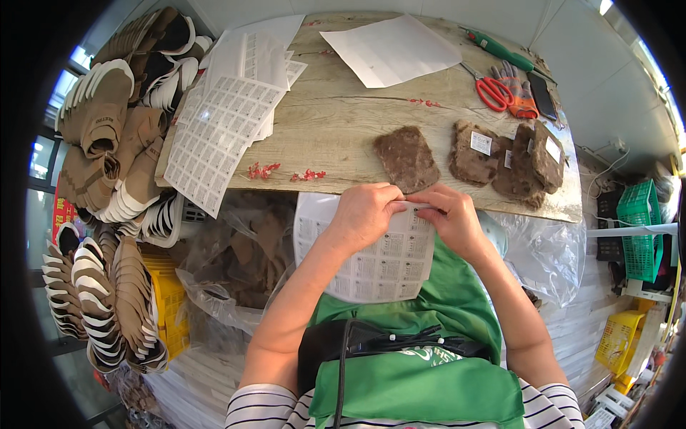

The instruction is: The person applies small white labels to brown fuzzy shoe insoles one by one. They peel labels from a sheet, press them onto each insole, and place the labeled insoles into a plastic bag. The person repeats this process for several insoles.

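A sheet of printed labels [383,263] hangs over my lap below the table edge. My left hand [370,212] and my right hand [447,214] pinch its top edge between thumb and fingers, close together. Right beyond my fingertips lies a brown fur piece [407,158] with no label showing on it. To its right, a fur piece bearing a white label [481,143] lies beside several more brown fur pieces [547,155], some labelled. More label sheets [225,128] are piled at the table's left.
On the wooden table [321,128] lie a blank white sheet [394,51], red-handled scissors [494,94], a glove [517,88], a green handheld tool [498,49] and a black phone [542,96]. Stacked shoe uppers [104,112] stand at left; a clear plastic bag [236,257] is below the table.
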